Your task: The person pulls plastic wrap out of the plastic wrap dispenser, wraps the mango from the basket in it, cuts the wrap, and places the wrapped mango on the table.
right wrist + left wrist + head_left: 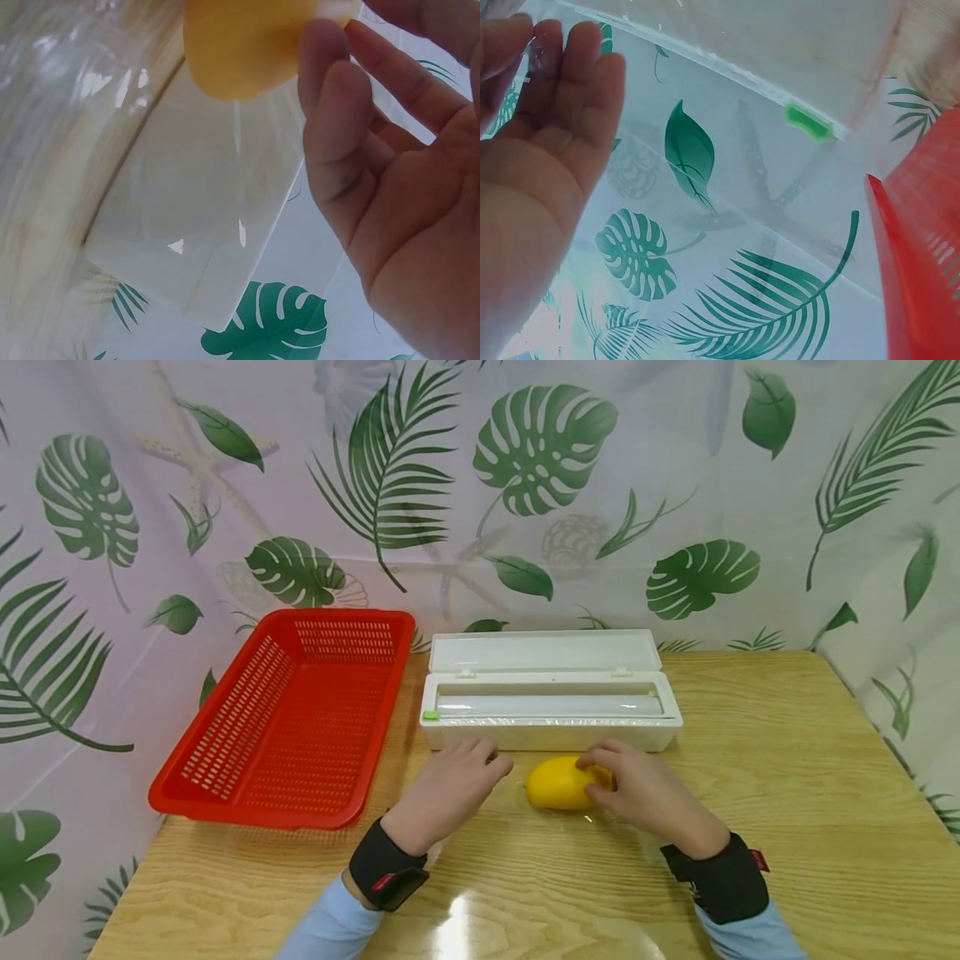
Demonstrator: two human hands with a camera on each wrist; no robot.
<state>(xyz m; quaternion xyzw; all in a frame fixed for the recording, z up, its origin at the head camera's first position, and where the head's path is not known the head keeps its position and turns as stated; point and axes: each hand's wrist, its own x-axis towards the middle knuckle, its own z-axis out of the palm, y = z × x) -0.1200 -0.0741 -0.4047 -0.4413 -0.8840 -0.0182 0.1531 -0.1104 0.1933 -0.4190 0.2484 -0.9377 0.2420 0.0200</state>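
A yellow lemon lies on its side in front of the white cling film box, over clear cling film that spreads across the table. My right hand holds the lemon's right end, thumb on the near side and fingers on the far side. Left of the lemon, my left hand has its fingers curled. In the left wrist view, thumb and fingertips of that hand come together at a shiny bit of film. The box lid stands open, showing the film roll.
A red plastic basket with slotted sides stands to the left of the box. A green slider sits at the box's left front edge. Behind the wooden table hangs a leaf-printed curtain.
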